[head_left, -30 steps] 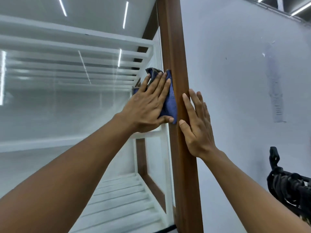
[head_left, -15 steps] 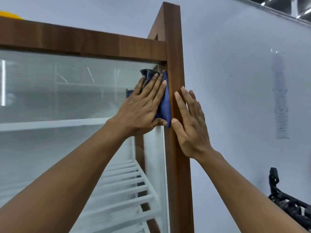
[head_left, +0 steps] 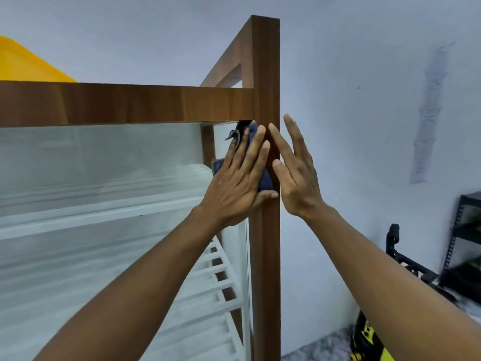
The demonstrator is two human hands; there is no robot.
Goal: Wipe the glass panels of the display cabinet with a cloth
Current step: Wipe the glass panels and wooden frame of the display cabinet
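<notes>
Two bare hands at the upper right corner of one display cabinet. Left hand [head_left: 238, 183]: fingers straight and spread, palm pressing a dark blue cloth [head_left: 266, 182] flat against the front glass panel [head_left: 104, 168]; nothing is curled round the cloth. Cloth: bunched, its top edge tucked just under the wooden top rail [head_left: 130, 104], its right edge touching the wooden corner post [head_left: 266, 74], most of it hidden beneath the hand. Right hand [head_left: 298, 175]: fingers straight and slightly apart, holding nothing, laid against the right edge of the post just beside the left hand, thumb tip near the cloth. Interior, seen through the glass: white slatted shelves [head_left: 216, 282]. Cabinet top, far left: one yellow object [head_left: 26, 63], partly cut off by the frame edge. Behind: white wall [head_left: 364, 152] with one vertical grey smudge [head_left: 429, 113]. Lower right: one black shelving rack [head_left: 466, 230], blurred, and one yellow-and-black item [head_left: 369, 342] on the floor.
</notes>
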